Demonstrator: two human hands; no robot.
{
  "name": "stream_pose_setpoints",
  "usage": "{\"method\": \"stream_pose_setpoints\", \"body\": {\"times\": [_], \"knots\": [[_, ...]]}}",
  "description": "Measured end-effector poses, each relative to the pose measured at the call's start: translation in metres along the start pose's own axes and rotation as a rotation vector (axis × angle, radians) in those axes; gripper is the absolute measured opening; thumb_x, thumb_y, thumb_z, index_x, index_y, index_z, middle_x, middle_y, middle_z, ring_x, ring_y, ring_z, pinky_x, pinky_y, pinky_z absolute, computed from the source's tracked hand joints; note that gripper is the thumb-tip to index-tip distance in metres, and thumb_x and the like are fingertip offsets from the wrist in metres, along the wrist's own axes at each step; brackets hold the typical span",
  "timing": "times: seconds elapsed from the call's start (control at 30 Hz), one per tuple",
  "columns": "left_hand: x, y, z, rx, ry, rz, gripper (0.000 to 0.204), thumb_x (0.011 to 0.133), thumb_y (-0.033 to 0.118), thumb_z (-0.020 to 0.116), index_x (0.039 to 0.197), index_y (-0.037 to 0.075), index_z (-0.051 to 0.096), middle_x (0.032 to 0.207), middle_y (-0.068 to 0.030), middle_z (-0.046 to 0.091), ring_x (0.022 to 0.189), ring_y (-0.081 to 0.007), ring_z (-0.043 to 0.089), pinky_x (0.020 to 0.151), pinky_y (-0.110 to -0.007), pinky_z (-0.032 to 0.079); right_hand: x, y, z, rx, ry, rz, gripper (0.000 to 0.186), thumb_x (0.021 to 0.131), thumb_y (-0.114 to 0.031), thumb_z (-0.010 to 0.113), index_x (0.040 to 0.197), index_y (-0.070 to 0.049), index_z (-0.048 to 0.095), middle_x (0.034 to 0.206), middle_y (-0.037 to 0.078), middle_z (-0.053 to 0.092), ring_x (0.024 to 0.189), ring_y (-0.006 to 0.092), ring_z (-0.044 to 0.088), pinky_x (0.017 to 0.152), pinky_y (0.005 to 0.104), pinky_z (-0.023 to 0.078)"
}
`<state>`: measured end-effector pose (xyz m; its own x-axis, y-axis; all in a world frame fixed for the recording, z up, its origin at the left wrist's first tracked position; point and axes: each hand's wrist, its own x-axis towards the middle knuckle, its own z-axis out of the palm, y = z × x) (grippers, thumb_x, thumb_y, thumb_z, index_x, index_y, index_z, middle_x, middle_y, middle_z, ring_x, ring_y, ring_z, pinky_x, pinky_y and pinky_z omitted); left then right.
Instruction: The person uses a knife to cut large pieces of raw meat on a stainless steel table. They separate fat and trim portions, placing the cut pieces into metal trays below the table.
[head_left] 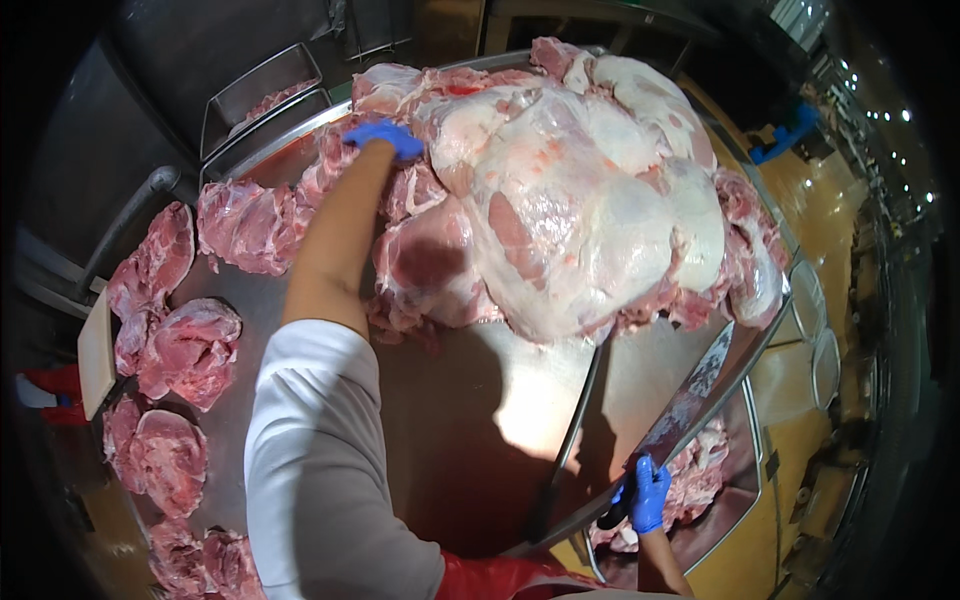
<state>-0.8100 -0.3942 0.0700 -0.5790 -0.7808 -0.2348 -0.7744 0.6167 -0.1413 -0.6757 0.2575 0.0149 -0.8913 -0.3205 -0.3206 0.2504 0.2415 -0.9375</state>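
Observation:
My left hand (386, 139), in a blue glove, reaches to the far left part of the table. Its fingers look spread over the raw meat pieces (328, 166) beside the big heap. In my right hand (650, 494), also gloved blue, is a large knife (684, 402); its broad blade is smeared with white and points up and away along the table's right edge. The large pale, fat-covered cut of meat (570, 215) fills the far middle, with darker red meat around its sides. What lies under my left palm is hidden.
Several red meat pieces (190, 350) line the left edge of the metal table (450, 400). A metal tray (262, 100) with meat stands beyond the far left rim. Meat fills a metal bin (735, 500) below right. A narrow dark strip (575, 425) runs from the heap toward me.

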Motion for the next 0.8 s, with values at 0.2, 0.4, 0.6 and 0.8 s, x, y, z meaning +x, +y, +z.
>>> {"method": "stream_pose_setpoints", "body": {"times": [0.2,0.4,0.6,0.8], "knots": [[-0.078,0.027,0.071,-0.392,0.052,0.124,0.070,0.082,0.044,0.057,0.135,-0.002,0.051,0.139,-0.0248,0.052,0.128,-0.0404,0.051,0.102,-0.057,0.041,0.042,-0.028,-0.016,-0.096,0.185,-0.151,0.031,0.100,-0.033,0.058,0.082,-0.008,0.056,0.065,0.001,0.053,0.054,0.0105,0.052,0.049,0.0279,0.043],[-0.113,0.029,0.087,-0.816,0.089,0.322,0.067,0.080,0.046,0.062,0.124,-0.004,0.054,0.122,-0.0264,0.062,0.113,-0.0375,0.061,0.096,-0.044,0.047,0.235,-0.183,0.022,-0.376,0.030,-0.421,0.054,0.096,-0.044,0.057,0.120,0.004,0.062,0.106,0.011,0.066,0.098,0.0179,0.058,0.089,0.0338,0.046],[-0.085,0.019,0.098,-0.819,-0.058,0.433,0.095,0.079,0.060,0.063,0.144,-0.004,0.038,0.144,-0.0260,0.047,0.133,-0.0371,0.047,0.109,-0.041,0.038,0.350,-0.241,0.128,-0.428,-0.424,-0.153,0.035,0.091,-0.040,0.064,0.094,-0.006,0.070,0.082,0.005,0.068,0.070,0.0151,0.063,0.070,0.0291,0.051],[-0.109,0.023,0.123,-0.939,-0.026,0.455,0.076,0.082,0.052,0.062,0.134,-0.002,0.048,0.134,-0.0256,0.054,0.123,-0.0397,0.053,0.104,-0.044,0.041,0.302,-0.218,0.148,-0.073,-0.678,0.172,0.027,0.090,-0.032,0.068,0.094,-0.006,0.069,0.089,0.007,0.070,0.074,0.0168,0.066,0.074,0.0309,0.055]]}}
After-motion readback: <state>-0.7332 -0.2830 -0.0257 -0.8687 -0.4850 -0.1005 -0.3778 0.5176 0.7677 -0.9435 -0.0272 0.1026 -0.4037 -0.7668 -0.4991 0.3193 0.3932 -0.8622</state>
